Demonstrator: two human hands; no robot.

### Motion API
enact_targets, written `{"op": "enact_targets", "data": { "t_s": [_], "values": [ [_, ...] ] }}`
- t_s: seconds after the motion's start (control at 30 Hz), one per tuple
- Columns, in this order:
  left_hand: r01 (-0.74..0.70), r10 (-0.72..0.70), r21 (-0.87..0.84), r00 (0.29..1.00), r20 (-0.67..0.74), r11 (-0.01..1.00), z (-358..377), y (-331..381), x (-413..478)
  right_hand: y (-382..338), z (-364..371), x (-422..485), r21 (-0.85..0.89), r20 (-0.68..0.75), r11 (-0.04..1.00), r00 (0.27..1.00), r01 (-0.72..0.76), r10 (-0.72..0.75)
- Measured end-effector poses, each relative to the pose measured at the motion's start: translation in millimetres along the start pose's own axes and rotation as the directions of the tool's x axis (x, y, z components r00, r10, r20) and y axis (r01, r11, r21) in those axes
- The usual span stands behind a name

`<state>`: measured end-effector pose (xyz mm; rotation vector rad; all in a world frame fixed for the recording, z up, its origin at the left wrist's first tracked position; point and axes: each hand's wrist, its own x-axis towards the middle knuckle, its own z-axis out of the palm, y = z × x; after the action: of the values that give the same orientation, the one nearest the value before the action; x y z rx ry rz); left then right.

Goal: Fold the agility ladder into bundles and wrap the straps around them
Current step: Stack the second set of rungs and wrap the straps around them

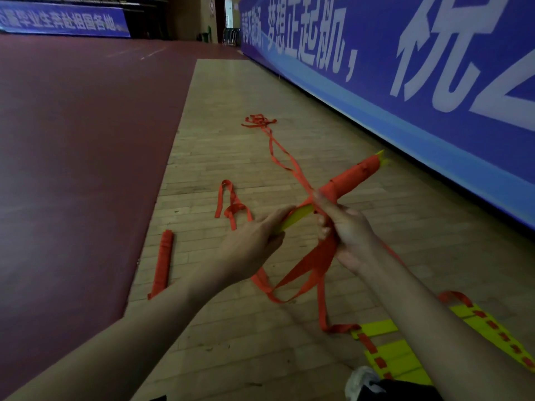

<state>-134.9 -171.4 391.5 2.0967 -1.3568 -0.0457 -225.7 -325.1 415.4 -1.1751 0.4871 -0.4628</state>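
L hand (254, 237): we hold the yellow end of the bundle (350, 178), fingers round it.
R hand (346, 227): grips bundle's middle, orange strap (304, 270) pinched vs. it.
Strap: loops hang under our hands; one length runs to a tangle (259, 120) on the wood floor (231, 96).
Wrapped roll (163, 261): lies on floor, to our left.
Yellow rungs (388, 353): flat, lower rt.

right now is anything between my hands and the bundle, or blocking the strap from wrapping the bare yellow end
Nothing visible does. The left hand holds the bare yellow end of the bundle, and the right hand grips bundle and strap beside it. The loose strap hangs free below them.
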Motion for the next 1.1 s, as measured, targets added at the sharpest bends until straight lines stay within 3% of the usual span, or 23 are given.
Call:
{"op": "enact_targets", "data": {
  "t_s": [0.1,0.3,0.47,0.6,0.77,0.93,1.1],
  "values": [
    [0.086,-0.085,-0.026,0.995,0.049,0.996,-5,4,0,3,1,-5,-0.268,-0.028,0.956,0.991,0.121,-0.133],
    [0.221,-0.213,-0.039,0.966,0.143,0.975,-12,-1,2,2,-3,-14,-0.426,0.031,0.875,0.97,0.231,-0.241],
    [0.308,-0.267,-0.369,0.951,0.158,0.877,-20,1,2,5,0,-23,-0.445,0.05,0.864,0.97,0.234,-0.237],
    [0.382,-0.279,-0.64,0.924,0.261,0.666,-38,5,2,5,0,-24,-0.351,0.02,0.915,0.979,0.198,-0.204],
    [0.385,-0.115,-0.816,0.92,0.373,0.431,-44,5,-5,4,0,-21,-0.125,0.089,0.974,0.98,0.187,-0.177],
    [0.451,0.001,-0.848,0.883,0.47,0.28,-46,3,-6,0,0,-21,0.021,0.269,0.99,0.953,0.139,-0.139],
    [0.474,0.134,-0.858,0.854,0.502,0.199,-44,2,-8,-6,2,-21,0.173,0.435,0.985,0.896,0.016,-0.091]
  ]
}}
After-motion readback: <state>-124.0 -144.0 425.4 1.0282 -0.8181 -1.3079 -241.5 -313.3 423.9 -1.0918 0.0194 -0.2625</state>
